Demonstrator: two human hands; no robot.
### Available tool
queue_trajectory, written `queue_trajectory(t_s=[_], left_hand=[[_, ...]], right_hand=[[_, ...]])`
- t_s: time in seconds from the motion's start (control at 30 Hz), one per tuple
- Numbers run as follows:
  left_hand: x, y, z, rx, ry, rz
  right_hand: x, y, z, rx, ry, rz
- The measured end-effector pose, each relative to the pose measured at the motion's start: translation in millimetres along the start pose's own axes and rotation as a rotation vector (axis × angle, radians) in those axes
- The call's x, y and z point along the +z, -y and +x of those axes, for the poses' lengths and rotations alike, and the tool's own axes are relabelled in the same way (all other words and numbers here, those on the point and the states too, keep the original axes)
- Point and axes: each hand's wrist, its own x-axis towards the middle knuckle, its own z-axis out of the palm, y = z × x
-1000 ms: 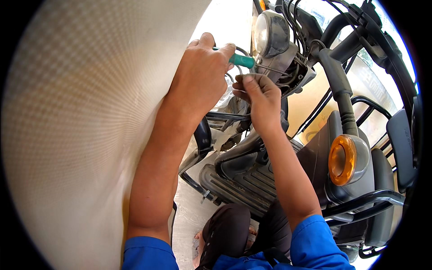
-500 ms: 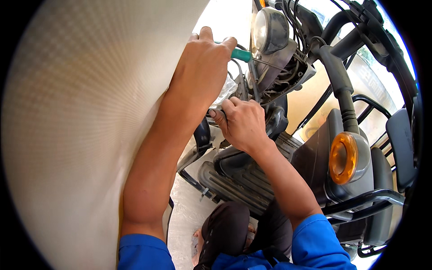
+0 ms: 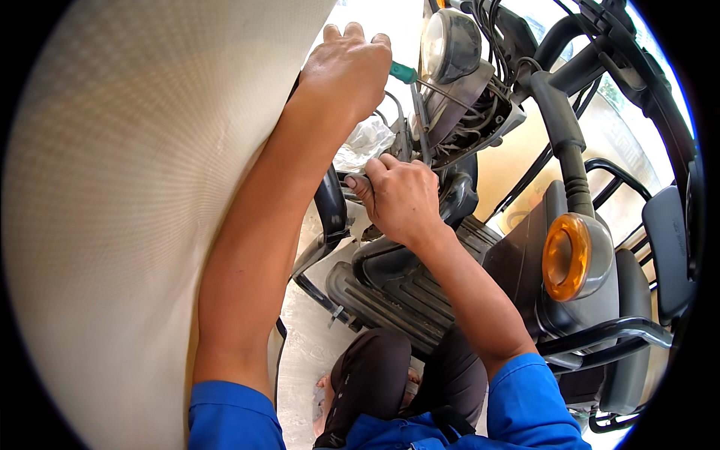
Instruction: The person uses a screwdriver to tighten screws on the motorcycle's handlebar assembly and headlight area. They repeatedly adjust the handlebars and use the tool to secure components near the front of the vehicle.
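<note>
The left hand [image 3: 349, 66] is closed around a screwdriver [image 3: 403, 72], its back turned up and hiding most of the grip; only the front of the green handle shows past the knuckles. The screwdriver lies at the front end of the scooter, just below the lower edge of the round headlight [image 3: 450, 46]. Its thin shaft slants down and to the right, across the open housing [image 3: 454, 105] under the lamp, where a tangle of wires [image 3: 495, 105] shows; whether the tip touches anything there, I cannot tell.

The right hand [image 3: 403, 193] is lower, well apart from the screwdriver, with the knuckles up, the fingers bent downward and the thumb stretched out to the left over some dark bars. The undersides of these fingers are hidden, so I cannot tell whether they hold something. A crumpled clear plastic bag [image 3: 364, 144] is just beyond this hand, between the two wrists.

Below the right hand, the ribbed footboard [image 3: 405, 294] reaches with its near edge to the person's knees. A curved black bar [image 3: 330, 204] stands past the footboard's left corner. To the right, an orange turn light [image 3: 567, 256] hangs in front of the seat, above a black rail [image 3: 611, 331]
</note>
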Motion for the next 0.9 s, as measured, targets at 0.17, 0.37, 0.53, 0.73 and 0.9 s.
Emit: queue_trajectory(t_s=[0.17, 0.37, 0.53, 0.73, 0.9], left_hand=[[3, 0, 4, 0.021, 0.006, 0.013], [-3, 0, 8, 0.048, 0.028, 0.060], [1, 7, 20, 0.048, -0.034, 0.097], [-6, 13, 22, -0.064, 0.132, -0.219], [0, 11, 21, 0.013, 0.127, -0.674]], right_hand=[[0, 0, 0, -0.006, -0.011, 0.011], [6, 0, -1, 0.011, -0.018, 0.024], [7, -1, 0, 0.002, -0.018, 0.026], [2, -2, -3, -0.004, 0.002, 0.019], [1, -4, -4, -0.040, -0.027, 0.031]])
